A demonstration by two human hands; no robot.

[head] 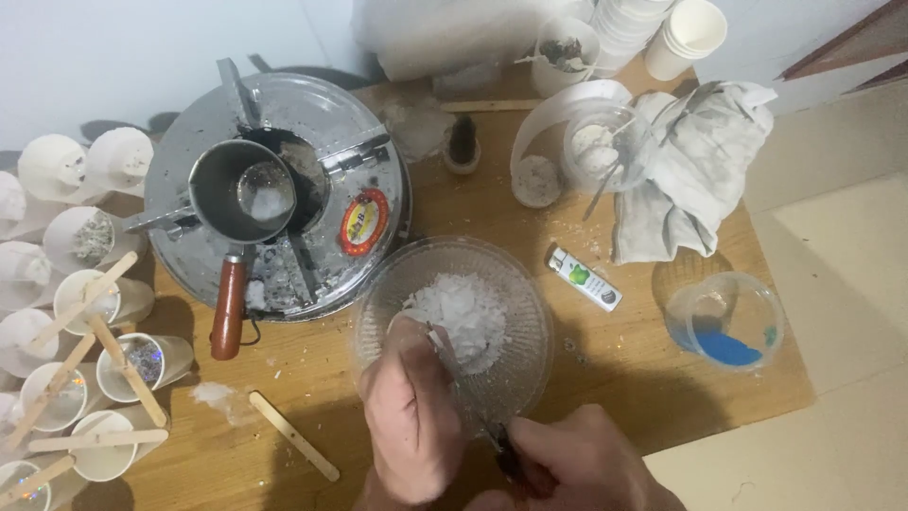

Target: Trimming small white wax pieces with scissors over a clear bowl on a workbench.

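Wooden boards make up the worktop (605, 378), which stands against a pale wall and carries a crowd of things. Near its front edge sits a clear ribbed plastic bowl (454, 322) holding a heap of white waxy flakes (463, 312).

The left hand (411, 416) rests on the bowl's near rim, fingers curled down into the flakes; whether it pinches any of them I cannot tell. The right hand (577, 464) lies just beside it, lower and to the right, clenched around the dark handle of a thin metal tool (463, 378) (its kind is hard to make out). The tool's long axis runs diagonally from the right hand up and to the left, passing under the left hand's fingers, with its tip in the flakes. So the flakes lie straight ahead of both hands, and the left hand is the nearer one.

Behind the bowl to the left is a round silver metal burner (284, 189) carrying a small steel pot with a red-brown wooden handle (241, 199). Rows of white paper cups with flat wooden sticks across them (85, 378) line the left edge. To the right lie a small white and green lighter (584, 278), a crumpled grey cloth (690, 180) and a clear plastic tub with blue matter inside (724, 322).
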